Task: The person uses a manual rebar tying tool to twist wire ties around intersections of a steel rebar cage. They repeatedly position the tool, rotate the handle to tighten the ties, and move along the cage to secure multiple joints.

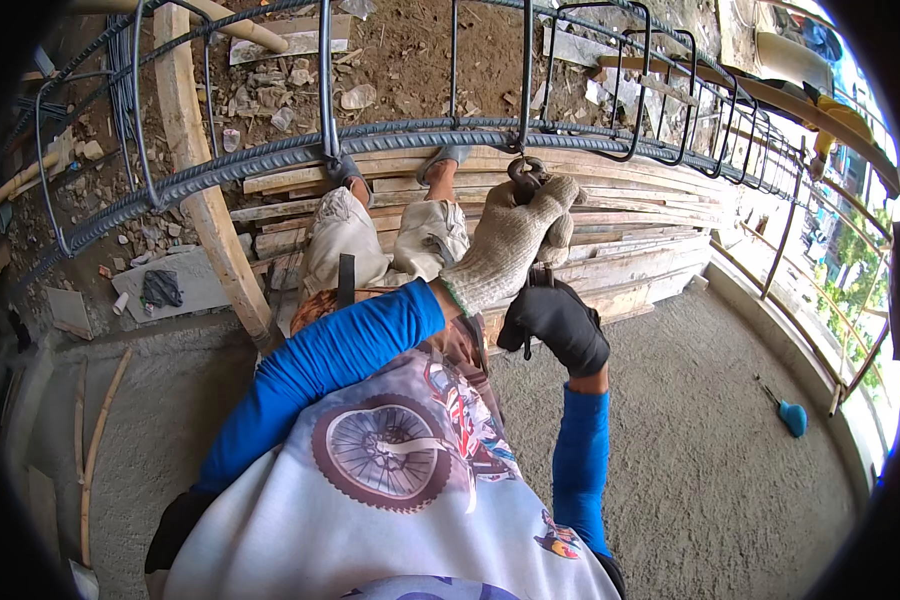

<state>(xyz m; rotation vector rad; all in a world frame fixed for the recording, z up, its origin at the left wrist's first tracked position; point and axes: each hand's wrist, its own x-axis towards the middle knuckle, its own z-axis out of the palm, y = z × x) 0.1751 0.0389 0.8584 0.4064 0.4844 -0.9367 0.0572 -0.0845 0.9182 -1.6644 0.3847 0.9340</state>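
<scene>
A pair of dark metal pincers (525, 178) points up at the lower rebar (420, 136) of a reinforcing cage, its rounded jaws just below a stirrup's foot. My left hand (510, 240), in a cream knit glove, is closed around the tool close under the jaws. Below it my right hand (562, 328), in a black glove, is closed on the handles, and a dark handle end shows under its fingers. The gloves hide most of the tool. Whether the jaws grip a wire cannot be made out.
Stacked wooden planks (630, 225) lie under the cage, with my feet on them. An upright timber (195, 185) stands at left. Rubble covers the ground beyond. A blue-handled tool (792, 418) lies on the rough concrete floor (690, 450) at right, near a low ledge and railing.
</scene>
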